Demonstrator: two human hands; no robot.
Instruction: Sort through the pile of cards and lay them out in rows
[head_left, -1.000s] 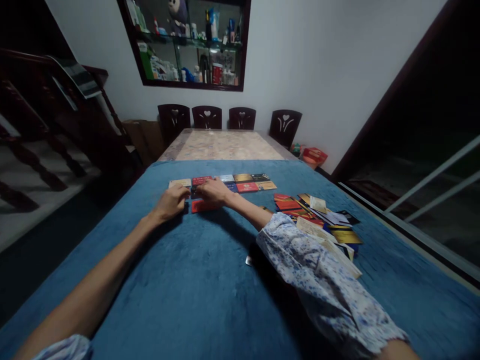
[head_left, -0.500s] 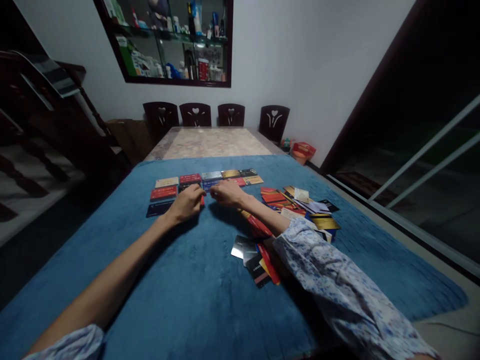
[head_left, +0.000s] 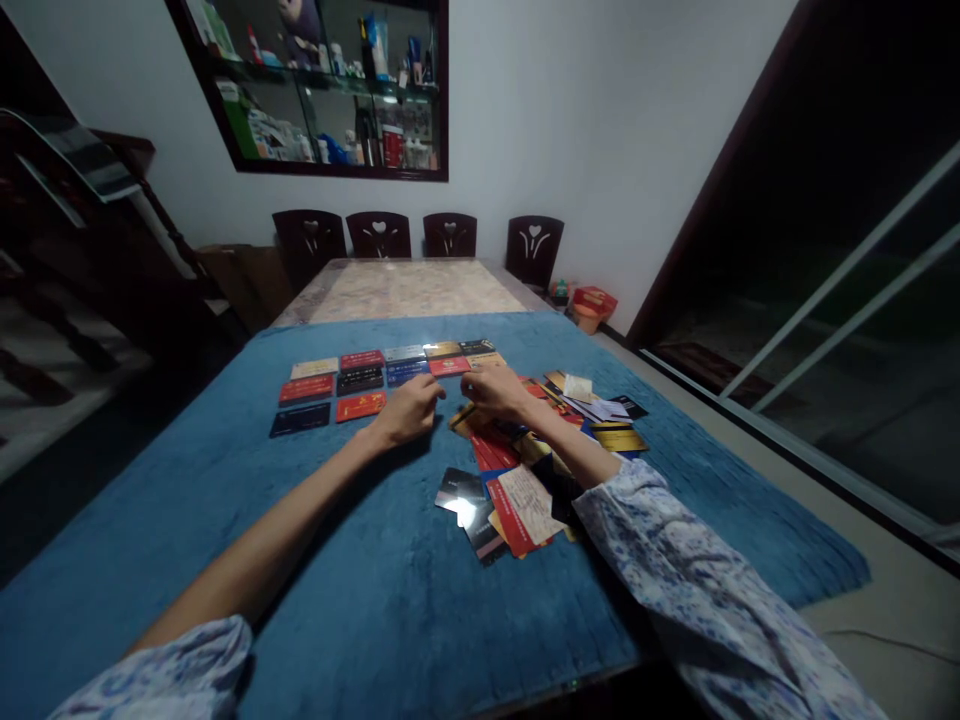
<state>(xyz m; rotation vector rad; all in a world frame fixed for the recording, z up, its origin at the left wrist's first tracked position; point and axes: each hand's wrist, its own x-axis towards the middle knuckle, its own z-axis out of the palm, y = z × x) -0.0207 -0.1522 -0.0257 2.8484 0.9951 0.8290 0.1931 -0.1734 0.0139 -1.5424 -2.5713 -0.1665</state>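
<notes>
My left hand (head_left: 411, 408) is closed, its fingers curled, just right of a red card (head_left: 360, 406) in the nearest row of laid-out cards. Beyond it lie a blue card (head_left: 406, 373), a black card (head_left: 358, 382) and another red card (head_left: 450, 367). At the row's left end is a dark navy card (head_left: 300, 420). My right hand (head_left: 491, 391) is also closed, with bent fingers, over the far left edge of a loose card pile (head_left: 493, 452). Whatever either hand may hold is hidden. Nearer to me, a red card with a whitish patch (head_left: 529, 505) overlaps dark cards (head_left: 480, 530).
A blue cloth (head_left: 337, 600) covers the near part of the table. More cards, one of them gold (head_left: 619, 437), spread to the right. Dark chairs (head_left: 379, 235) line the far end beneath a wall cabinet (head_left: 337, 172). An orange bin (head_left: 589, 315) stands beyond the right side.
Both hands have shifted right. My left hand has left the laid-out cards, uncovering the red and black ones. My right hand is now over the pile's edge. The view has turned slightly right.
</notes>
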